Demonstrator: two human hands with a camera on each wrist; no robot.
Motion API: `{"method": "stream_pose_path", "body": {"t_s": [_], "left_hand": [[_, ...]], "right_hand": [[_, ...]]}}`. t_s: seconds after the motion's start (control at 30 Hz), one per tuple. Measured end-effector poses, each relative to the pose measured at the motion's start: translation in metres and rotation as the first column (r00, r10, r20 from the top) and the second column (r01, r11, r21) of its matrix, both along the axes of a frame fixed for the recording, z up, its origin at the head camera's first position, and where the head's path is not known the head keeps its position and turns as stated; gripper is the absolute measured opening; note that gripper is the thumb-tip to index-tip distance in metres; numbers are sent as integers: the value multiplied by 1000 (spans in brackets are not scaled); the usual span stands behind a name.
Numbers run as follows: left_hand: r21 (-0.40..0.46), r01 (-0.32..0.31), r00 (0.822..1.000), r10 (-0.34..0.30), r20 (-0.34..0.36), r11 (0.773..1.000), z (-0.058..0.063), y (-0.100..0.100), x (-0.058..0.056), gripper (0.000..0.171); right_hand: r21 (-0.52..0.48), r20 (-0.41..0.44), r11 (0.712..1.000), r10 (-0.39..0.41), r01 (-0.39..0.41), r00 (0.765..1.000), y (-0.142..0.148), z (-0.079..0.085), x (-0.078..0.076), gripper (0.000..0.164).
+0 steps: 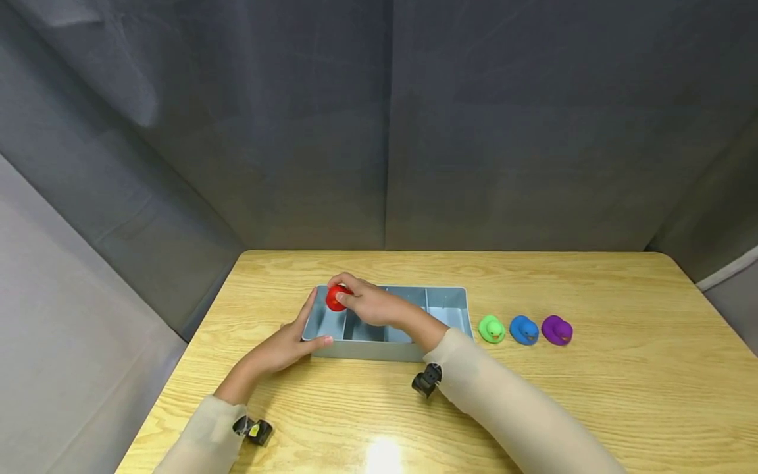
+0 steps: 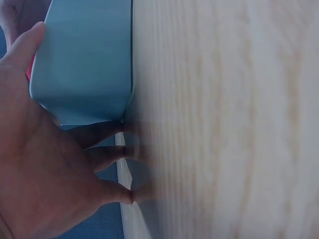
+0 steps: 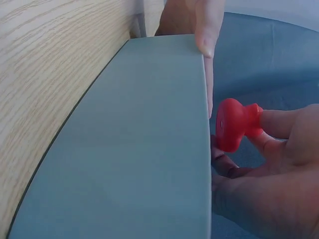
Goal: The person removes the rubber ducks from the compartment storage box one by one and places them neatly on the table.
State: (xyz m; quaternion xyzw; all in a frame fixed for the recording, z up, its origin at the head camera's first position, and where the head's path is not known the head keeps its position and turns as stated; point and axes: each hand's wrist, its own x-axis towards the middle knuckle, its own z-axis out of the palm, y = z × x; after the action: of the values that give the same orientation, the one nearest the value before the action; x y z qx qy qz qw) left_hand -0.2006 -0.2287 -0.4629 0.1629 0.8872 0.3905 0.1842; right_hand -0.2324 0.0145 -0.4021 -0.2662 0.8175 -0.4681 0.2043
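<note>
Right hand [image 1: 373, 306] fingers [image 3: 279, 124] pinch the red duck [image 1: 337, 297] over the leftmost compartment of the grey tray [image 1: 379, 350]. Left hand [image 1: 284, 349], fingers straight and together, presses the tray's left end on the desk [image 1: 592, 395].

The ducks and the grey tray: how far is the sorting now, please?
Nothing looks finished: the visible compartments of the grey tray hold no duck. In hand: the right hand holds the red duck over the tray's left end while the left hand steadies its corner. Left: the green duck, blue duck and purple duck on the table.
</note>
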Motion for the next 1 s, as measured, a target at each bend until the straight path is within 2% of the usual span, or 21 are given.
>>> {"method": "stream_pose_path", "body": {"t_s": [0.13,0.23,0.3,0.4,0.47,0.53,0.63,0.83,1.0], "left_hand": [[-2,-4,1000,5,8,1000,-2,1,-1,108],[-8,-13,1000,13,15,1000,-3,2,-2,108],[-13,-19,1000,19,21,1000,-3,3,-3,108],[-15,-22,999,23,22,1000,-3,3,-3,108],[-16,-21,1000,21,21,1000,-3,4,-2,107],[-19,-20,1000,20,17,1000,-3,4,-2,107],[-27,-22,1000,22,13,999,-3,5,-3,107],[-20,-20,1000,20,19,1000,-3,4,-3,106],[-14,-23,999,23,24,1000,-3,2,-2,105]], "right_hand": [[-49,67,999,-13,16,998,4,2,1,35],[-122,179,990,-44,66,983,8,1,0,34],[-188,276,976,-58,114,959,12,0,-1,36],[-291,408,940,-48,180,912,17,-6,-2,38],[-336,462,918,-32,209,887,21,-10,-3,40],[-365,483,903,-25,228,875,23,-14,-4,40],[-374,464,895,-45,242,885,24,-19,-4,40],[-341,345,904,-136,259,929,21,-26,0,32],[-348,300,893,-184,287,936,18,-29,5,35]]}}
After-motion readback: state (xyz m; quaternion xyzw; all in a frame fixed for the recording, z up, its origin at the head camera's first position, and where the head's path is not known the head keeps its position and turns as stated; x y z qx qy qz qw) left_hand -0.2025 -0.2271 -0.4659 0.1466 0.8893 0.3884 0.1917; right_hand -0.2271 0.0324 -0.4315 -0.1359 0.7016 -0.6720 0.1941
